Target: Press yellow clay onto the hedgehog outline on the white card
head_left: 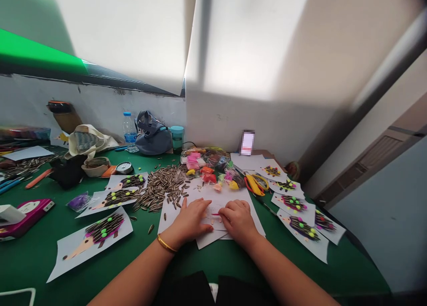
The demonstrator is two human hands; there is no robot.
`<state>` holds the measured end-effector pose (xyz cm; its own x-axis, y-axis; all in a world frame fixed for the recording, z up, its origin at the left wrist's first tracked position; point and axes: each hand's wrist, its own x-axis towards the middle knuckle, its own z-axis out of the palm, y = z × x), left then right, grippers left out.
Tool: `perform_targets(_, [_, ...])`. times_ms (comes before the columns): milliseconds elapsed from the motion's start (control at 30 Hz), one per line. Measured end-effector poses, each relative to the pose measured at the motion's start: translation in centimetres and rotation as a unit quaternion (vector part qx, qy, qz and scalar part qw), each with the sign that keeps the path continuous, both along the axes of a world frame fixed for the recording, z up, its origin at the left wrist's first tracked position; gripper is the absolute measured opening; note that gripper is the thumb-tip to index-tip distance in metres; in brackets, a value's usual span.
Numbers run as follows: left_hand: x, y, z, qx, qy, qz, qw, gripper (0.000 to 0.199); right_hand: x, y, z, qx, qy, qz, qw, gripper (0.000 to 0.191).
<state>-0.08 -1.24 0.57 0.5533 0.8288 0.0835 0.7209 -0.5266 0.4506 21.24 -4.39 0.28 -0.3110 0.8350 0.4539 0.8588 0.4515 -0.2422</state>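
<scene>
a green-covered table (140, 257) carries overlapping white paper sheets (255, 215), a heap of dark striped seeds (156, 186) spilling onto their upper left. the left hand (191, 219) lies loosely spread over the paper, gripping nothing. the right hand (238, 219) is curled, its fingertips pinching a slim bright-pink strip (215, 214) over the paper, between the two hands.

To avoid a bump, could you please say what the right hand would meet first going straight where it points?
Probably the left hand, whose fingers lie just ahead of the right hand; their exact heights are hard to judge.
</scene>
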Motion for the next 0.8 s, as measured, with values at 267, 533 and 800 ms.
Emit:
perform_targets(267, [0.0, 0.0, 0.0, 0.011, -0.001, -0.001, 1.000, 0.076, 0.7, 0.5, -0.2, -0.034, 0.019, -0.066, 0.997, 0.018])
perform_targets(533, [0.0, -0.1, -0.1, 0.035, 0.005, 0.005, 0.999, 0.072, 1.3, 0.5, -0.2, -0.056, 0.037, -0.080, 0.995, 0.020])
perform_targets(800, [0.2, -0.5, 0.5, 0.122, 0.013, 0.000, 0.992, 0.052, 0.8, -0.1, -0.4, -0.066, 0.038, -0.051, 0.996, 0.019])
